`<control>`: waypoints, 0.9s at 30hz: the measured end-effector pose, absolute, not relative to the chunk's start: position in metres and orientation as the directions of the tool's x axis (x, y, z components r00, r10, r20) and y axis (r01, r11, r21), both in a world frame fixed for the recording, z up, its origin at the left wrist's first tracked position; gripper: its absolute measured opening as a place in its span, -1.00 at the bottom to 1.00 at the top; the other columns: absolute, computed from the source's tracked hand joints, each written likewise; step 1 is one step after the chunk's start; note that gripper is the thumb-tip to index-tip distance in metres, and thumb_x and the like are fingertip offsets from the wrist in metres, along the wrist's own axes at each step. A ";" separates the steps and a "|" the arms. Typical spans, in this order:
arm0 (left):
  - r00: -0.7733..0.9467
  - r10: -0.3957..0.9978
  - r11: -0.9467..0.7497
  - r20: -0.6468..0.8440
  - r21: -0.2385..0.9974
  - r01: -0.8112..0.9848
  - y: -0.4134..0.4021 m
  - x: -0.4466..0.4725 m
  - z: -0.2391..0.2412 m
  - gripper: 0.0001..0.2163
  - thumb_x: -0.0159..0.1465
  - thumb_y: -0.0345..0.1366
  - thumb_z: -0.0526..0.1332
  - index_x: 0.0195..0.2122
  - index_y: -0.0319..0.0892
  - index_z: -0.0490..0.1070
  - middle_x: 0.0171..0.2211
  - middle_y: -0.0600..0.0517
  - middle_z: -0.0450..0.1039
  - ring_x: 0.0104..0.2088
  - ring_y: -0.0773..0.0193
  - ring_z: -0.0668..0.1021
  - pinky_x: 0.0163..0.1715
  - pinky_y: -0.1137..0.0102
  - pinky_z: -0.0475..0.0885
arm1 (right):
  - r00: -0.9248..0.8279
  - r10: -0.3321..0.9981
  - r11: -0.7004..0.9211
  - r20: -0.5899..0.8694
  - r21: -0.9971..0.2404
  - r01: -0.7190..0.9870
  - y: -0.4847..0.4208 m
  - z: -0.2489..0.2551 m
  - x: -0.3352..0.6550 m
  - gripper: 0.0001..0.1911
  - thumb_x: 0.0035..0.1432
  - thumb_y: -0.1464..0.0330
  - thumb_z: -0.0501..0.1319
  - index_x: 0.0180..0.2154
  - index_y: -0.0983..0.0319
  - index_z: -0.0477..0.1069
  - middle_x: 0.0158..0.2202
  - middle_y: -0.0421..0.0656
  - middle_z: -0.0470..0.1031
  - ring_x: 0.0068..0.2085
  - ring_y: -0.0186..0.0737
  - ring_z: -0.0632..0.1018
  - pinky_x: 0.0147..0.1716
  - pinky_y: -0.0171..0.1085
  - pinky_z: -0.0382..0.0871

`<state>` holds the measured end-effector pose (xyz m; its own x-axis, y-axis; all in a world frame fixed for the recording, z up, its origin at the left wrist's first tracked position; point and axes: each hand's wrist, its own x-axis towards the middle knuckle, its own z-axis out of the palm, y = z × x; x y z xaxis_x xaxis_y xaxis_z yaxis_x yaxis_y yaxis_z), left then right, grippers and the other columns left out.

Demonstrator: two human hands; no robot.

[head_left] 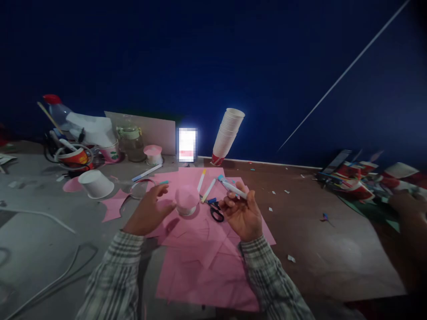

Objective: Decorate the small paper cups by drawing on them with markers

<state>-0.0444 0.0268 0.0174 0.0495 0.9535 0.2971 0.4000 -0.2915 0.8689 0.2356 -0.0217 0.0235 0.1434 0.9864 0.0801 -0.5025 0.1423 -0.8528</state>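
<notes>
In my right hand (245, 220), a white marker (236, 189) with a light blue end is held between thumb and fingers, palm turned up. My left hand (146, 211) is open, its fingers curved beside a short paper cup (186, 211) that has a round pink paper disc (187, 194) on top. No contact with the cup is visible. Black-handled scissors (217, 216) lie between the hands, with a blue marker cap (211, 201) next to them. Two more markers, one yellow-ended (201, 180) and one white (208, 191), rest on the pink paper sheets (207, 289).
A leaning stack of paper cups (228, 133) stands against the blue wall. Leftward are an upturned white cup (96, 184), a tape roll (142, 190), a glass jar (130, 144) and a white cable (43, 215). Another person's hand (412, 206) is at far right.
</notes>
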 end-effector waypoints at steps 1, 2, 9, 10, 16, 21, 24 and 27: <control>0.066 0.954 -0.292 0.294 0.849 0.440 0.030 -0.043 0.010 -0.52 -0.14 -0.28 0.54 -0.14 -0.12 0.57 -0.16 -0.16 0.59 -0.09 -0.16 0.59 -0.02 0.01 0.47 | 0.158 0.985 0.143 0.070 -0.845 -0.516 -0.021 0.020 0.231 -0.52 0.34 -0.14 0.06 0.02 -0.04 0.54 -0.32 -0.20 0.56 -0.42 -0.23 0.49 -0.11 0.01 0.53; 0.079 0.952 -0.297 0.295 0.833 0.466 0.032 -0.041 0.003 -0.49 -0.25 -0.36 0.54 -0.19 -0.12 0.57 -0.15 -0.16 0.58 -0.02 -0.23 0.57 0.06 -0.03 0.43 | 0.165 0.984 0.151 0.075 -0.840 -0.521 -0.021 0.017 0.225 -0.51 0.33 -0.13 0.10 0.07 -0.03 0.51 -0.26 -0.18 0.61 -0.39 -0.22 0.54 -0.10 0.00 0.54; 0.241 0.950 -0.310 0.199 0.702 0.641 0.025 -0.020 -0.016 -0.50 -0.04 -0.33 0.37 0.00 -0.11 0.50 0.02 -0.19 0.56 0.19 -0.33 0.41 0.21 -0.18 0.26 | 0.135 0.958 0.285 0.253 -0.894 -0.345 -0.020 -0.014 0.190 -0.54 0.25 -0.02 0.32 0.07 0.06 0.47 -0.02 -0.07 0.66 0.01 -0.08 0.66 0.08 -0.03 0.52; 0.258 0.948 -0.313 0.185 0.678 0.665 0.024 -0.018 -0.016 -0.55 -0.02 -0.33 0.34 -0.03 -0.12 0.50 0.02 -0.19 0.56 0.21 -0.32 0.41 0.20 -0.16 0.28 | 0.129 0.956 0.290 0.262 -0.904 -0.315 -0.019 -0.018 0.187 -0.53 0.25 -0.02 0.32 0.08 0.06 0.46 0.06 -0.05 0.63 0.07 -0.07 0.64 0.12 -0.02 0.51; 0.301 0.941 -0.297 0.157 0.809 0.508 0.023 -0.009 -0.010 -0.44 0.05 -0.26 0.38 0.13 -0.13 0.44 0.11 -0.22 0.51 0.15 -0.21 0.50 0.14 -0.01 0.38 | 0.122 0.952 0.303 0.281 -0.922 -0.242 -0.016 -0.027 0.183 -0.45 0.27 -0.05 0.27 0.17 0.05 0.37 0.25 0.02 0.48 0.25 -0.02 0.53 0.22 0.01 0.46; 0.339 0.936 -0.094 0.093 0.995 -0.013 0.019 0.003 -0.004 -0.39 0.10 -0.22 0.43 0.18 -0.16 0.37 0.11 -0.20 0.53 0.09 -0.03 0.56 0.09 0.13 0.45 | 0.140 0.926 0.374 0.350 -0.898 -0.230 -0.023 -0.014 0.187 -0.51 0.35 0.04 0.23 0.23 0.00 0.30 0.35 0.02 0.34 0.25 0.01 0.53 0.16 0.02 0.51; 0.346 0.935 -0.021 0.079 0.986 -0.168 0.015 0.009 -0.002 -0.47 0.08 -0.15 0.49 0.06 -0.19 0.49 0.02 -0.17 0.59 0.04 -0.04 0.58 0.08 0.13 0.46 | 0.150 0.902 0.429 0.404 -0.877 -0.215 -0.028 -0.009 0.185 -0.54 0.39 0.11 0.22 0.26 -0.04 0.26 0.38 0.00 0.29 0.28 0.00 0.50 0.18 0.03 0.50; 0.378 0.924 0.085 0.056 0.935 -0.344 0.011 0.016 0.000 -0.48 0.08 -0.01 0.50 -0.01 -0.20 0.56 -0.01 -0.17 0.61 0.04 -0.05 0.59 0.13 0.09 0.45 | 0.142 0.889 0.457 0.436 -0.863 -0.216 -0.030 -0.008 0.182 -0.56 0.42 0.13 0.18 0.27 -0.04 0.26 0.38 0.01 0.30 0.29 0.00 0.50 0.18 0.05 0.50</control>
<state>0.0160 0.0105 0.0001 0.3783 0.9240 0.0557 -0.3442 0.0846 0.9351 0.1816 -0.0305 -0.0083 0.1418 0.8889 0.4356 -0.2161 0.4573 -0.8627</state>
